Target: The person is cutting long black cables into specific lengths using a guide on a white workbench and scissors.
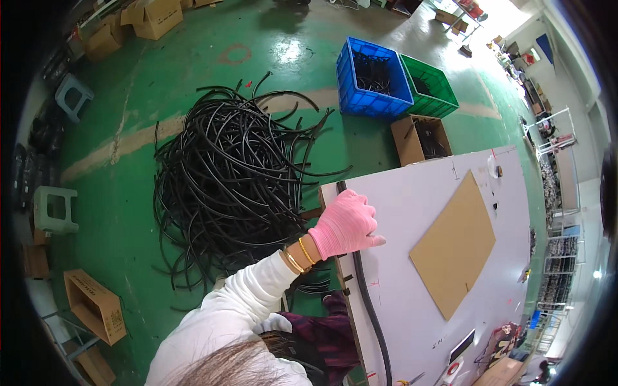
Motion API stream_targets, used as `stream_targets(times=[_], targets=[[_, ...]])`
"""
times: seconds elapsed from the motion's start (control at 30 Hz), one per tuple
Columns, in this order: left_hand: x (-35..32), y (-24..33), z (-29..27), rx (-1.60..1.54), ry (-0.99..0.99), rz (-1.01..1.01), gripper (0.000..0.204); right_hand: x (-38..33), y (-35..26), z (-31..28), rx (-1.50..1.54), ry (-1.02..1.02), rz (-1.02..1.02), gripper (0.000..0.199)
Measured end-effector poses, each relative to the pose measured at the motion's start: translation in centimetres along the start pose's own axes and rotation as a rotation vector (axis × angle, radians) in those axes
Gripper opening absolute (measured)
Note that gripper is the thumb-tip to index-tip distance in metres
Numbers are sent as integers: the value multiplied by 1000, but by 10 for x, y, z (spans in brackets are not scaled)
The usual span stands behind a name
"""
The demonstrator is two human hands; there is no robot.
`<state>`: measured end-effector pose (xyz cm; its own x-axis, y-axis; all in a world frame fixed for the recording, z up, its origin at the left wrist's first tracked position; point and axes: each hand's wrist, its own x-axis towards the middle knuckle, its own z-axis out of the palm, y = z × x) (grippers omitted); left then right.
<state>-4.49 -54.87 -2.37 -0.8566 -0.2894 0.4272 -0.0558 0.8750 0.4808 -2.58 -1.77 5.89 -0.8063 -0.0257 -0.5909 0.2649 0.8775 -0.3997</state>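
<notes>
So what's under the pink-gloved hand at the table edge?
Black tubing shows on both sides of the left hand, near the edge of the white table. The stretch beneath the hand is covered, so whether it is gripped can't be seen.

Your left hand (347, 223) lies over a hose (365, 296) along the left edge of the table (396, 212). On the table, right of the hose, lies a board (454, 246). Left, on the floor (138, 212): a pile of hoses (225, 174). Beyond the table: a carton (407, 144), then two crates (374, 107).
</notes>
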Motion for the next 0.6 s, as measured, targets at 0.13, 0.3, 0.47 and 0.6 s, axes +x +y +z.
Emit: stream_targets(times=[0.13, 0.3, 0.47, 0.6], targets=[[-2, 0, 2, -16, 23, -37, 39, 7, 16, -4, -16, 8, -61, 33], [-1, 0, 5, -3, 80, -34, 39, 21, 47, -5, -28, 30, -119, 34], [0, -2, 6, -6, 81, -41, 39, 23, 26, -5, -63, 48, -271, 23], [1, -3, 6, -12, 95, -36, 39, 15, 8, -3, -9, 40, -85, 19]])
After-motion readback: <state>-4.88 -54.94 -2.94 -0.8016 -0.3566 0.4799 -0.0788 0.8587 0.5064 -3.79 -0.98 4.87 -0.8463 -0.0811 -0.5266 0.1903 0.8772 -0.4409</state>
